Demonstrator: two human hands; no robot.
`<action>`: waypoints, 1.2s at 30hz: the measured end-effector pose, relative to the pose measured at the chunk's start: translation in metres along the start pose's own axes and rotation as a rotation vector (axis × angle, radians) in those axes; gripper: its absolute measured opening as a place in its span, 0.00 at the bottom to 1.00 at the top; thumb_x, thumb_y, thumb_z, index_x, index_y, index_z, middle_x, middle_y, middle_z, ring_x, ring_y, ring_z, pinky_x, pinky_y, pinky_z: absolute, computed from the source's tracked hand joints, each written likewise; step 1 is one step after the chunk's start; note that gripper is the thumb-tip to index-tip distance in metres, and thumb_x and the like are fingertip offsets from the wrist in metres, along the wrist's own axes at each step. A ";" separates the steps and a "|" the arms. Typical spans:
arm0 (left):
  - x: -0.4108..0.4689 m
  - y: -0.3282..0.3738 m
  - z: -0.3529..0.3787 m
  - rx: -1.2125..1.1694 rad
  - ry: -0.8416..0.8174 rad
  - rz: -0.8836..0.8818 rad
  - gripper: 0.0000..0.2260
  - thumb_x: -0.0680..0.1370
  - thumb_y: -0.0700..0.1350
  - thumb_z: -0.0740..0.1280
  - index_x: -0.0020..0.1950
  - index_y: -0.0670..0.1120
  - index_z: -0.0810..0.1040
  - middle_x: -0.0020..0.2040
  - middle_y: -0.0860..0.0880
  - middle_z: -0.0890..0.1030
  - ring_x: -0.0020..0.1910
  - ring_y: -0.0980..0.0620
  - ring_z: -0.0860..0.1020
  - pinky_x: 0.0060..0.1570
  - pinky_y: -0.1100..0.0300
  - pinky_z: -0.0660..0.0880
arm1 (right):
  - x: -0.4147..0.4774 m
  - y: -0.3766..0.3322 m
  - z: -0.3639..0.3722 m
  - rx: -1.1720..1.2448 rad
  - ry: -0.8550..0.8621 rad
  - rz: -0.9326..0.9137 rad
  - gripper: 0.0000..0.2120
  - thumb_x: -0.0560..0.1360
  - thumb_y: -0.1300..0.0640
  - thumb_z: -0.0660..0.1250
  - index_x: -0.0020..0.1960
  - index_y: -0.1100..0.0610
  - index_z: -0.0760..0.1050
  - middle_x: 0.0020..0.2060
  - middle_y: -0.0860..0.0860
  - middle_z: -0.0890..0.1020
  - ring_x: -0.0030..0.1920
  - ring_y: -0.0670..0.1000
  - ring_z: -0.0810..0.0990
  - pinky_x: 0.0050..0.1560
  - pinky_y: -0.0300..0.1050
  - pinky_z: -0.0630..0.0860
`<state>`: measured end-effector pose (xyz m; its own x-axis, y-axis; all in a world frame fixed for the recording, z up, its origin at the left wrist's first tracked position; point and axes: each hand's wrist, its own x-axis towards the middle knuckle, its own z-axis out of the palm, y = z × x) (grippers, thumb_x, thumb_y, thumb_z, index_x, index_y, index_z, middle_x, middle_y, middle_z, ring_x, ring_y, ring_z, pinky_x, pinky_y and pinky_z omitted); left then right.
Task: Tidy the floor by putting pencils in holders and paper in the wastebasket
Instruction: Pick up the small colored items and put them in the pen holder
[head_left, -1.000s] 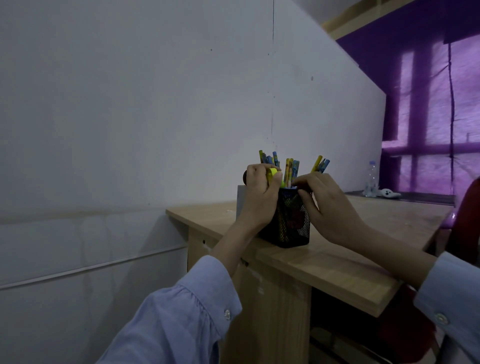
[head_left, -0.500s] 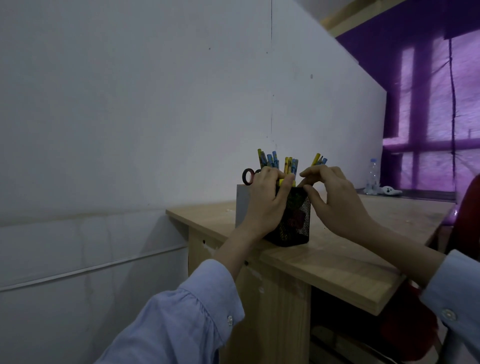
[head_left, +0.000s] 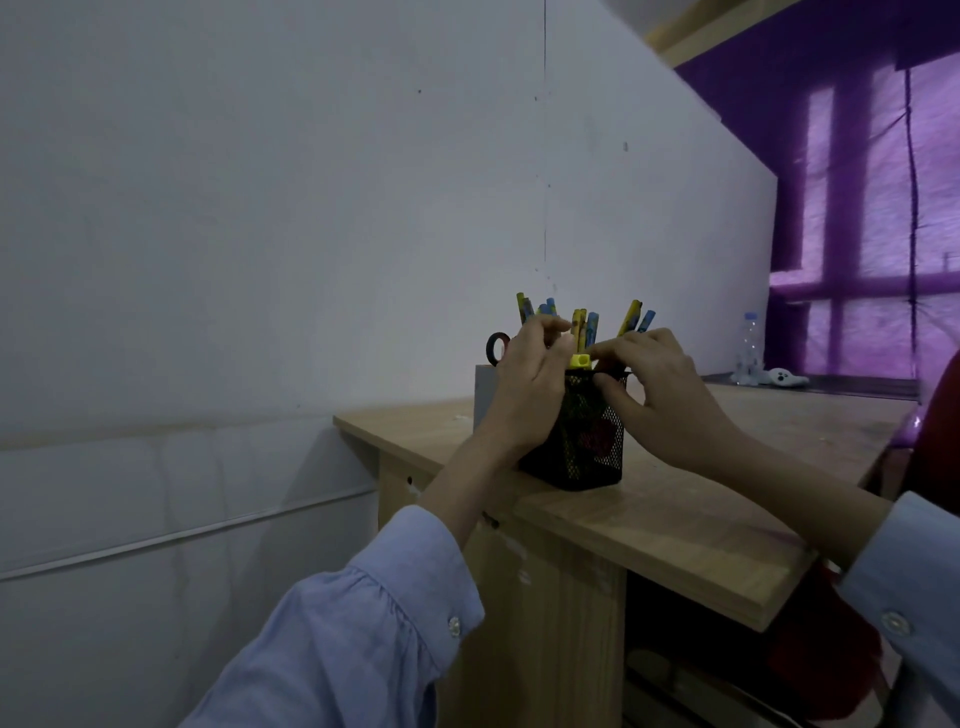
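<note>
While the left hand (head_left: 530, 384) cupped the near-left side of the black wire-mesh pencil holder (head_left: 587, 431), the right hand (head_left: 660, 395) pinched a small yellow block-shaped item (head_left: 580, 360) at its rim; whether it was a pencil end could not be told. Blue and yellow pencils (head_left: 582, 322) stood inside. The holder sat at the wooden desk's (head_left: 701, 499) front edge, near its left corner. The stowing step appeared in hand; the next move probably called for releasing the yellow item downward.

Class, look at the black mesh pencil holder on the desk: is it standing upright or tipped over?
Upright. The black mesh holder sits flat on the desk, and its pencils point upward.
</note>
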<state>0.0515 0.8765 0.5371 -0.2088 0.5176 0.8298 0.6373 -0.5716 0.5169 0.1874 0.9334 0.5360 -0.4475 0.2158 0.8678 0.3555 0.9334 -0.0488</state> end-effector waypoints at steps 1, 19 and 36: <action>0.000 0.002 -0.002 -0.080 -0.018 -0.026 0.15 0.76 0.48 0.53 0.58 0.44 0.70 0.54 0.47 0.73 0.57 0.46 0.72 0.61 0.49 0.71 | 0.000 0.000 0.000 -0.019 -0.004 -0.004 0.10 0.77 0.60 0.64 0.57 0.57 0.78 0.49 0.51 0.79 0.56 0.53 0.69 0.52 0.52 0.67; 0.007 -0.004 -0.012 0.006 0.105 0.037 0.10 0.76 0.41 0.69 0.56 0.42 0.75 0.55 0.46 0.79 0.53 0.53 0.78 0.53 0.64 0.76 | -0.009 0.003 -0.004 0.125 0.070 -0.046 0.13 0.71 0.64 0.70 0.54 0.57 0.73 0.44 0.42 0.77 0.52 0.52 0.77 0.56 0.60 0.73; -0.004 0.000 -0.023 0.376 -0.038 0.266 0.13 0.75 0.51 0.69 0.52 0.43 0.80 0.48 0.48 0.79 0.48 0.54 0.75 0.47 0.65 0.71 | -0.007 0.018 -0.011 -0.069 -0.082 -0.030 0.11 0.75 0.50 0.68 0.56 0.49 0.76 0.50 0.41 0.76 0.56 0.49 0.71 0.54 0.53 0.64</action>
<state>0.0349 0.8600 0.5385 0.0210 0.4111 0.9113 0.8912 -0.4208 0.1692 0.2057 0.9453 0.5349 -0.5233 0.2136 0.8249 0.3952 0.9185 0.0129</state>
